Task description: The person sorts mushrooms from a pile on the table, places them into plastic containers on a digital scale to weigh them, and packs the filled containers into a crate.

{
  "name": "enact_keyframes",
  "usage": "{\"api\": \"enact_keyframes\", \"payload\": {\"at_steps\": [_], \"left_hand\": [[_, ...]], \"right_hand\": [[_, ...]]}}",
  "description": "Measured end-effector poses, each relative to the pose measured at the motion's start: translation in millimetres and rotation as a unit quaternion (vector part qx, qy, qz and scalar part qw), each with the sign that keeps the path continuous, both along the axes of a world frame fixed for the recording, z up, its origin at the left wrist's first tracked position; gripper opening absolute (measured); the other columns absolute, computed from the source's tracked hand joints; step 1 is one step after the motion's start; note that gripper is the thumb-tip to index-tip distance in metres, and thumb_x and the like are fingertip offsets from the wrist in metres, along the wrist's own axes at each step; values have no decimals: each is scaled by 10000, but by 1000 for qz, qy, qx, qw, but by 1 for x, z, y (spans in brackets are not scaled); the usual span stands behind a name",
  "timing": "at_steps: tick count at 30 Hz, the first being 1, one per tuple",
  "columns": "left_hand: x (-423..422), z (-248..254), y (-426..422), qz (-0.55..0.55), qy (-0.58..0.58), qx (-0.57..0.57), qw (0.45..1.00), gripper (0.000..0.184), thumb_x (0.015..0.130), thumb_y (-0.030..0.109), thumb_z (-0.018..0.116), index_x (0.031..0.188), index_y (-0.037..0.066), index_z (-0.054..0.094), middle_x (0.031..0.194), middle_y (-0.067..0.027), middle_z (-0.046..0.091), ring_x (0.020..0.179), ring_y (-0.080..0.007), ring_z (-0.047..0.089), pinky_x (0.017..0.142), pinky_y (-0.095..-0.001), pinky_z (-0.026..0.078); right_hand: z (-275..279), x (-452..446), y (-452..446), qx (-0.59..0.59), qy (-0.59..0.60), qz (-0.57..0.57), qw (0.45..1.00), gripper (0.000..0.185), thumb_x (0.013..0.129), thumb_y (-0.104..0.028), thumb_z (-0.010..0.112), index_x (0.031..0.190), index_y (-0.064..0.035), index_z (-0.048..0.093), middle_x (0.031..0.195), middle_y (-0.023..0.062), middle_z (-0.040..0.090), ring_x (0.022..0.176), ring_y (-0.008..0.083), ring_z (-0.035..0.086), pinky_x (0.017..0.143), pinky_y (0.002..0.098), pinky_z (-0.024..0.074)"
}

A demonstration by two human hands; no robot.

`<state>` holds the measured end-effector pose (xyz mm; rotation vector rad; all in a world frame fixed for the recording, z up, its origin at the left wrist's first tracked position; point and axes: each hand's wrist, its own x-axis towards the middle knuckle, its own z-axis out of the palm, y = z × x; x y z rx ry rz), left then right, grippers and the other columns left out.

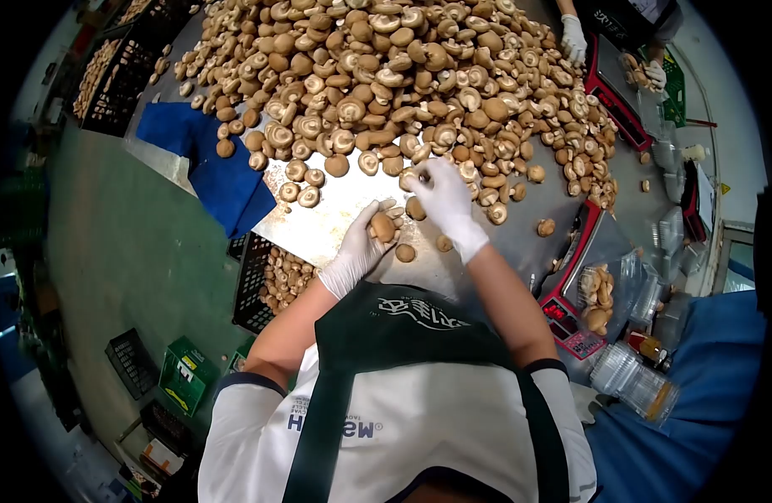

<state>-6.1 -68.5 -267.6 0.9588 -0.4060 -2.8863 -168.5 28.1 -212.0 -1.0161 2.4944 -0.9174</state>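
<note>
My left hand (366, 241), in a white glove, is closed round a brown mushroom (382, 227) above the metal table (306, 230). To its right, my right hand (442, 194), gloved too, reaches to the near edge of the large mushroom pile (377, 75). Its thumb and fingers are bent together near a mushroom with a dark spot; whether they grip it is hard to make out. Between and just below the hands lie a few single mushrooms (405, 252).
Blue cloth (210, 163) lies at the table's left. Black crates (256, 285) with mushrooms stand left. Red scales (562, 314), clear plastic boxes (625, 377) and a tray of mushrooms (598, 289) are at right. A co-worker's gloved hand (574, 39) is at upper right.
</note>
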Motion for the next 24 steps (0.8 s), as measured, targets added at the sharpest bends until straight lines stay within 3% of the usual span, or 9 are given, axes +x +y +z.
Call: {"api": "enact_keyframes", "payload": {"at_steps": [3,4,7,8,11,17,19,22,24], "left_hand": [[7,-4,-9,25,-50,-30,998,352,996,257,483,1227,2,559,1087,-161,645,973,-260,640,875,-385,541],[8,-2,-10,20,-50,-38,998,361,977,214,491,1267,3,532,1086,-159,643,969,-252,640,856,-366,540],[12,1,-14,-43,-12,-106,993,397,977,220,482,1328,32,490,1093,-150,640,945,-243,636,827,-335,533],[8,16,-13,-65,-13,-105,992,440,991,266,484,1383,70,445,1128,-132,626,911,-232,631,804,-316,526],[5,7,-14,-51,22,-54,997,447,1008,289,480,1379,43,436,1163,-162,606,963,-257,621,824,-356,532],[15,8,-32,-39,36,-12,999,427,1028,287,442,1394,66,430,1165,-154,588,996,-283,621,922,-427,521],[19,10,-34,-26,40,-39,998,423,1030,270,435,1401,68,422,1184,-171,580,1007,-296,620,936,-441,516],[24,11,-38,-22,31,-43,998,460,1045,342,395,1430,91,387,1226,-170,560,1073,-314,612,959,-454,508],[28,22,-38,-44,22,-39,998,560,1038,482,345,1463,116,341,1286,-154,544,1124,-315,602,974,-460,504]], "right_hand": [[-36,-23,-5,99,114,-16,988,318,808,-292,717,1012,-63,633,1094,117,597,1098,297,532,883,429,476],[-46,-30,-3,75,120,-11,990,269,808,-260,700,983,-68,629,1021,117,614,1030,307,568,860,442,483],[-9,-21,-5,114,23,-19,993,193,818,-206,663,945,-67,618,907,116,629,886,293,609,811,432,495],[-12,-14,-4,51,-119,-20,991,157,838,-177,625,926,-49,596,858,132,645,799,271,629,792,398,503],[7,10,-12,1,-291,111,950,198,882,-222,623,958,-45,667,824,130,672,775,272,650,774,368,513],[-28,-23,-83,-72,118,50,989,248,874,-241,629,1083,-122,692,1103,108,653,1008,301,610,874,399,497],[-44,-35,-87,-70,43,15,996,293,864,-226,656,1119,-86,684,1061,89,665,948,274,626,834,375,510],[-28,-24,-71,-173,-289,-94,937,304,888,-233,682,1149,-76,674,905,38,648,765,126,581,702,256,489],[1,3,-50,-112,-337,-1,935,318,886,-229,690,1155,-62,667,893,29,642,757,115,577,709,255,492]]}}
